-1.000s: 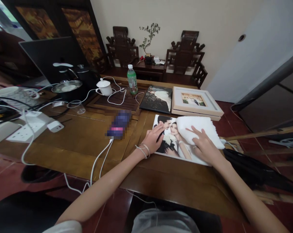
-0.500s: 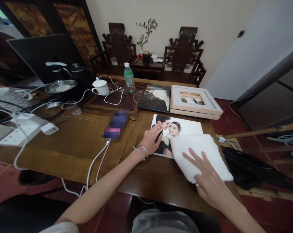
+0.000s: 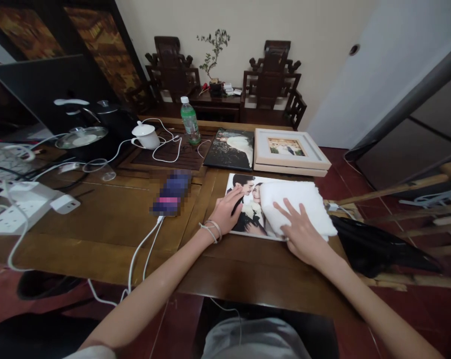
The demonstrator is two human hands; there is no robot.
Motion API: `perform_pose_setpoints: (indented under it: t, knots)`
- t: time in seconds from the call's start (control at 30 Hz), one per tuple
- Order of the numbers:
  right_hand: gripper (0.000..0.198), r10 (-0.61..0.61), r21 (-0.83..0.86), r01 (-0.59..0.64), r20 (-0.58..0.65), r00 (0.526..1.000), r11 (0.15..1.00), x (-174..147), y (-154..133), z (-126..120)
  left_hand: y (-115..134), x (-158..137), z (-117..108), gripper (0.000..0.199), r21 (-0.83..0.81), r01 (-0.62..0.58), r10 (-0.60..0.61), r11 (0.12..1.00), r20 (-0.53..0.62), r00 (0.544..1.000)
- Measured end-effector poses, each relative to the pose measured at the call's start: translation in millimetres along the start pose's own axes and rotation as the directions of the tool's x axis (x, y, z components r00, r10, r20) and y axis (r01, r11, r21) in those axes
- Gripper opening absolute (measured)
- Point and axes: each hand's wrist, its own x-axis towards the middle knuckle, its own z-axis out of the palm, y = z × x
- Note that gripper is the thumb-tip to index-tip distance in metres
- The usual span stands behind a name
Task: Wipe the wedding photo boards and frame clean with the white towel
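Observation:
A photo panel (image 3: 248, 212) showing a couple lies flat near the table's front edge. My left hand (image 3: 225, 209) rests on its left side, fingers stretched out and lying flat. Over the panel's right part spreads a folded white cloth (image 3: 308, 194), hiding that side of the picture. My right hand (image 3: 300, 232) presses down on the cloth from above with its fingers spread apart; its thumb is hard to see.
Behind the panel are a dark photo panel (image 3: 231, 148) and a pale picture frame (image 3: 291, 154). A phone (image 3: 171, 193) on a charging cable lies to the left. Farther off stand a bottle (image 3: 190, 122), a lidded white cup (image 3: 145, 135) and a power strip (image 3: 19, 209).
My right hand has pushed the white cloth up and away from me, so it covers more of the panel's upper right. My left hand stays on the panel. The view has shifted slightly.

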Motion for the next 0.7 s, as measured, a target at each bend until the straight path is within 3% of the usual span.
perform_pose_setpoints:
  t: [0.17, 0.27, 0.37, 0.57, 0.7]
  knots:
    - [0.023, -0.061, 0.047, 0.061, 0.001, 0.998, 0.997, -40.4, -47.3, -7.8, -1.4, -1.0, 0.8, 0.043, 0.023, 0.003, -0.003, 1.0, -0.005, 1.0]
    - [0.025, -0.078, 0.098, 0.076, 0.019, 0.997, 0.992, -45.6, -50.9, -12.1, -2.2, -0.6, 0.7, 0.045, 0.018, 0.001, -0.001, 1.0, 0.005, 1.0]
    - [0.031, -0.05, 0.113, 0.045, 0.042, 0.998, 0.993, -27.7, -33.7, -12.9, -1.5, 0.8, -0.6, 0.044, 0.022, 0.026, -0.027, 0.999, 0.041, 0.999]
    - [0.032, 0.094, 0.045, -0.096, 0.059, 0.994, 0.994, 41.7, 15.3, -2.5, -2.4, 2.5, -2.4, 0.044, 0.023, 0.016, -0.017, 1.0, 0.059, 0.998]
    - [0.037, 0.108, -0.035, -0.106, 0.066, 0.992, 0.994, 59.0, 18.8, 5.1, -5.5, 2.2, -1.2, 0.044, 0.013, -0.003, 0.003, 1.0, 0.053, 0.999]
